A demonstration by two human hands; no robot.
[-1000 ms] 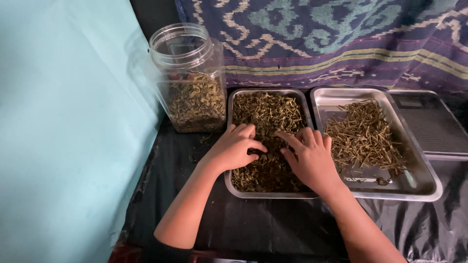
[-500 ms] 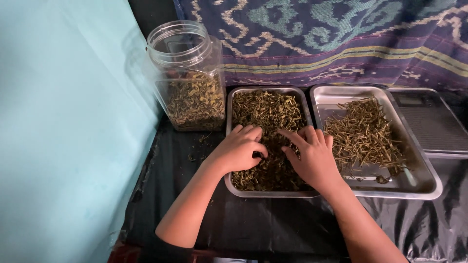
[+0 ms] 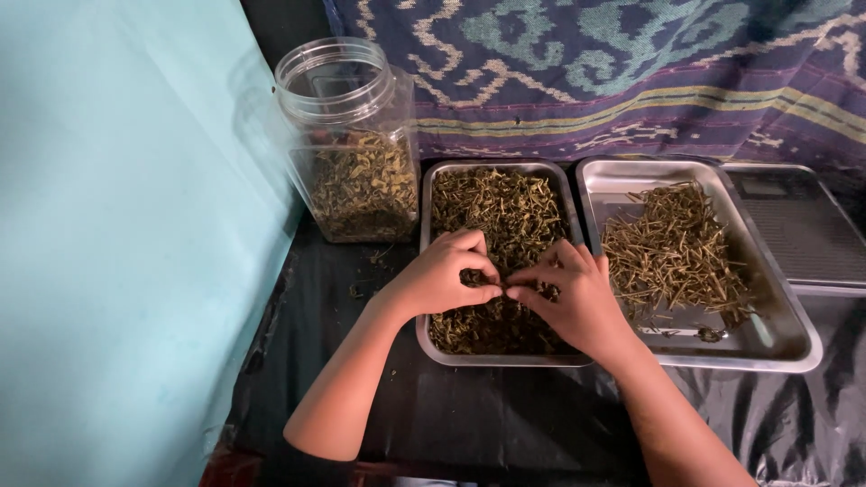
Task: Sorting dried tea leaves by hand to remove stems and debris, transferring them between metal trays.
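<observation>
A: What is hidden or hard to make out?

B: The lower part of the left tray (image 3: 426,271) is covered by both hands, and the grey flat device (image 3: 803,230) at the right edge is partly cut off. The small object in the right tray's near corner cannot be identified.

A: How are the hands placed?

B: The left hand (image 3: 444,280) is curled, its fingertips pinched on a small clump of dried leaves (image 3: 505,212) over the left tray. The right hand (image 3: 568,302) is half closed, fingertips met with the left; what is gripped by it cannot be told.

A: And the containers?

B: The left tray is filled with dark dried leaves. Pale stems (image 3: 672,248) are heaped in the right tray (image 3: 794,352). A lidless clear jar (image 3: 352,135), partly filled, is stood just beside the left tray.
</observation>
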